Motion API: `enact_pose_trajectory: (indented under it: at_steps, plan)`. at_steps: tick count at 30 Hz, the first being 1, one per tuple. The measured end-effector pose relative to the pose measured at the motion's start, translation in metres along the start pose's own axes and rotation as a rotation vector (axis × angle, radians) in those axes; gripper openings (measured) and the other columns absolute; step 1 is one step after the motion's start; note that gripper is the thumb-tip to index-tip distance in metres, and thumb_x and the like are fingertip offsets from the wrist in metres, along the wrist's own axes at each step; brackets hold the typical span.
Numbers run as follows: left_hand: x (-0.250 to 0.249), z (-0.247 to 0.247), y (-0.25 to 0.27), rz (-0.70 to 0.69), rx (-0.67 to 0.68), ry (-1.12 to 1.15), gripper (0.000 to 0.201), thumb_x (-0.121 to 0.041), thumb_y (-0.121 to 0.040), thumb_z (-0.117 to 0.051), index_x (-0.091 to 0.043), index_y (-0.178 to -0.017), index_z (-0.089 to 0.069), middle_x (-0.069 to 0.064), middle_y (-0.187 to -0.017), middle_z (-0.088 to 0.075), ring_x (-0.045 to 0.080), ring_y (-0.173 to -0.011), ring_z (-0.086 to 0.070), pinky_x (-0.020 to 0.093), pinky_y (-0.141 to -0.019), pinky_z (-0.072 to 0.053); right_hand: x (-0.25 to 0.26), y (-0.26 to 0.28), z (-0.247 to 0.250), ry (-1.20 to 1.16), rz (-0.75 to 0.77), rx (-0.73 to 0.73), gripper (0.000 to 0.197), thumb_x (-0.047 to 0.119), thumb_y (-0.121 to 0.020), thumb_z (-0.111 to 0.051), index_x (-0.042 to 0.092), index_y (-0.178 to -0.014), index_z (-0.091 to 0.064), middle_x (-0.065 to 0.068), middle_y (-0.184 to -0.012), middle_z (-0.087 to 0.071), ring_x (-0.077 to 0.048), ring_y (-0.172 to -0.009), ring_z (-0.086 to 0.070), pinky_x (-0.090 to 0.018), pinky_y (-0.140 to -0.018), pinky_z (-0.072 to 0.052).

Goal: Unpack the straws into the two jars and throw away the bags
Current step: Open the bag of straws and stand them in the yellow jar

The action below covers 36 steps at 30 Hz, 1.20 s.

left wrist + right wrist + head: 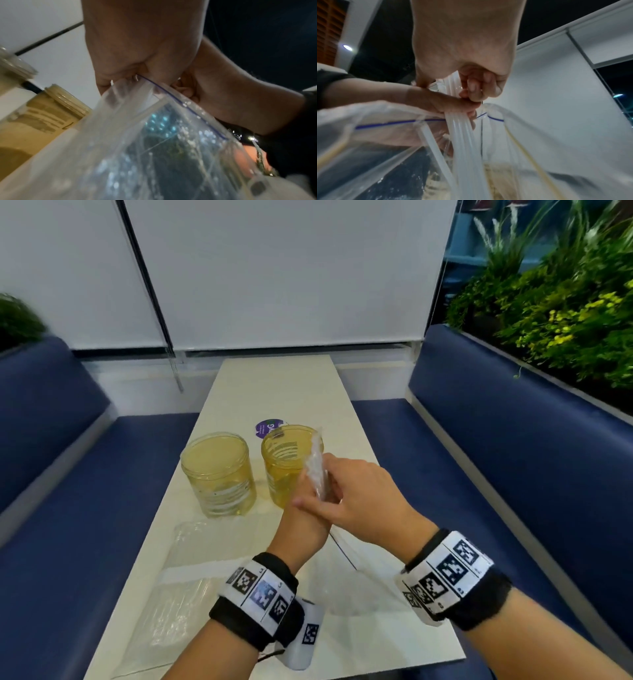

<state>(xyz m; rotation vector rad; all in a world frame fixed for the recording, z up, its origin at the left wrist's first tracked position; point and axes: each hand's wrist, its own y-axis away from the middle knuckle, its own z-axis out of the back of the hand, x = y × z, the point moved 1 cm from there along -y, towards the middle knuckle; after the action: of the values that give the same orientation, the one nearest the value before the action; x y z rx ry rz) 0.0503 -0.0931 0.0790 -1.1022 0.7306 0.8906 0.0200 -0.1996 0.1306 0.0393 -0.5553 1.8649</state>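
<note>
Two empty yellow-tinted jars, the left jar [219, 474] and the right jar [291, 463], stand mid-table. Just in front of the right jar my hands meet. My right hand [356, 494] grips a bundle of translucent straws [315, 463] whose tips rise beside the right jar's rim. In the right wrist view its fingers [474, 86] curl round the straws [464, 135] as they come out of a clear zip bag [368, 121]. My left hand [305, 522] pinches that bag [154, 148] at its blue-lined mouth. A second clear bag [185, 583] lies flat at the near left.
The narrow white table [284, 385] runs away from me between two blue benches [513, 457]. A purple sticker [267, 428] lies behind the jars. Green plants [565, 320] fill the ledge at the right. White blinds close off the far end.
</note>
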Motion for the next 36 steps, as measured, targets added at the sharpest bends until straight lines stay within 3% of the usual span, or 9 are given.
enact_pose_trajectory:
  at_steps: [2, 5, 10, 14, 17, 22, 26, 31, 36]
  plan:
    - [-0.001, 0.001, 0.003, 0.026, 0.026, 0.072, 0.012, 0.001, -0.102, -0.047, 0.003, -0.096, -0.056, 0.006, -0.082, -0.059, 0.004, -0.077, -0.059, 0.018, -0.068, -0.048, -0.004, -0.004, -0.005, 0.012, 0.029, 0.003, 0.042, 0.063, -0.095, -0.044, 0.023, -0.083, -0.047, 0.007, -0.067, -0.054, -0.019, -0.061, -0.056, -0.038, -0.059, -0.049]
    - [0.0, 0.004, 0.007, 0.092, 0.093, 0.11, 0.031, 0.007, -0.094, -0.052, -0.02, -0.082, -0.061, -0.018, -0.068, -0.064, -0.009, -0.067, -0.059, 0.008, -0.058, -0.042, -0.002, -0.013, -0.01, 0.03, 0.053, 0.041, 0.034, 0.048, -0.101, -0.041, 0.019, -0.085, -0.048, 0.003, -0.067, -0.051, -0.027, -0.064, -0.059, -0.043, -0.063, -0.051]
    - [0.011, 0.011, 0.009, 0.203, -0.004, 0.127, 0.029, -0.008, -0.083, -0.078, -0.026, -0.1, -0.063, -0.008, -0.093, -0.07, -0.002, -0.087, -0.067, 0.016, -0.069, -0.052, 0.012, -0.035, -0.001, 0.032, 0.076, 0.034, 0.037, 0.041, -0.104, -0.039, 0.009, -0.113, -0.057, -0.007, -0.079, -0.056, -0.03, -0.076, -0.061, -0.036, -0.065, -0.044]
    - [0.025, 0.018, 0.014, 0.303, -0.019, 0.033, 0.037, -0.037, -0.077, -0.085, -0.024, -0.105, -0.064, 0.003, -0.106, -0.063, 0.019, -0.099, -0.061, 0.036, -0.085, -0.054, 0.021, -0.063, 0.029, -0.042, 0.056, -0.067, 0.032, 0.041, -0.102, -0.044, 0.012, -0.095, -0.056, -0.005, -0.074, -0.052, -0.027, -0.068, -0.055, -0.033, -0.061, -0.042]
    - [0.03, 0.027, 0.017, 0.336, -0.053, 0.008, 0.043, -0.032, -0.076, -0.086, -0.023, -0.112, -0.064, 0.0, -0.11, -0.059, 0.012, -0.1, -0.06, 0.025, -0.084, -0.049, 0.026, -0.09, 0.067, -0.116, 0.087, -0.224, 0.038, 0.036, -0.1, -0.049, 0.018, -0.068, -0.043, 0.002, -0.058, -0.044, -0.014, -0.052, -0.044, -0.022, -0.052, -0.033]
    - [0.039, 0.043, 0.023, 0.305, -0.096, 0.022, 0.042, -0.021, -0.074, -0.088, -0.028, -0.108, -0.065, -0.006, -0.115, -0.062, 0.012, -0.099, -0.064, 0.041, -0.087, -0.059, 0.025, -0.15, 0.1, -0.201, 0.086, -0.419, 0.042, 0.038, -0.098, -0.049, 0.022, -0.061, -0.039, 0.005, -0.056, -0.041, -0.012, -0.052, -0.041, -0.02, -0.052, -0.033]
    - [0.047, 0.047, 0.033, 0.298, -0.091, 0.028, 0.04, -0.015, -0.074, -0.088, -0.022, -0.107, -0.066, -0.005, -0.114, -0.062, 0.006, -0.09, -0.066, 0.034, -0.08, -0.06, 0.012, -0.196, 0.068, -0.169, 0.024, -0.387, 0.034, 0.037, -0.099, -0.047, 0.012, -0.076, -0.049, -0.001, -0.064, -0.048, -0.022, -0.061, -0.049, -0.028, -0.058, -0.035]
    - [0.057, 0.05, 0.047, 0.337, -0.066, 0.079, 0.036, -0.009, -0.077, -0.085, -0.018, -0.105, -0.065, -0.003, -0.114, -0.06, 0.009, -0.089, -0.065, 0.014, -0.06, -0.048, -0.007, -0.221, 0.007, 0.033, -0.065, -0.252, 0.04, 0.035, -0.103, -0.043, -0.001, -0.108, -0.06, -0.023, -0.098, -0.064, -0.037, -0.09, -0.061, -0.032, -0.068, -0.037]
    - [0.064, 0.059, 0.051, 0.356, -0.026, 0.12, 0.033, -0.008, -0.079, -0.083, -0.015, -0.107, -0.066, -0.004, -0.115, -0.06, 0.012, -0.091, -0.066, 0.011, -0.06, -0.047, -0.023, -0.217, -0.046, 0.074, -0.169, -0.133, 0.043, 0.038, -0.103, -0.042, 0.001, -0.113, -0.06, -0.021, -0.096, -0.064, -0.037, -0.087, -0.063, -0.035, -0.069, -0.043]
